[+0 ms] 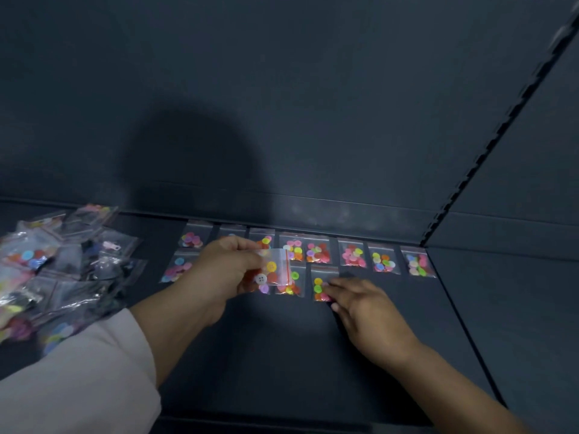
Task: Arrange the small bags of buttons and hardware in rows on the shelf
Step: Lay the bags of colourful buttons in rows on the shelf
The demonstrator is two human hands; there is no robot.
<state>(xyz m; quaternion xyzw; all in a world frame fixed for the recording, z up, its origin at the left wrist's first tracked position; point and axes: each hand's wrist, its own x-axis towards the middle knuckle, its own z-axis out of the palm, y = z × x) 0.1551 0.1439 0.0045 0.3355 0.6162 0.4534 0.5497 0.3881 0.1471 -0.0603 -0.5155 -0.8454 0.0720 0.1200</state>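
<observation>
Clear plastic with a red zip strip: in the head view my left hand (225, 267) pinches 1 button bag (275, 267) just above the shelf (282, 355), over row 2. My right hand (366, 311) rests straight fingers on a placed bag (319, 285). I judge row 2 is part built. The held bag needs a bare slot, probably towards the right edge. The back row (352, 253) holds 8 bags. A loose pile (56, 267) crowds the left edge, and nothing blocks the slot.

Dark grey shelf (282, 355), dimly lit.
A slotted upright (501, 120) runs diagonally at the right; left of it spreads the plain back panel (313, 73), bearing a broad rounded shadow (194, 158); right of it lies another dark panel (539, 183).
</observation>
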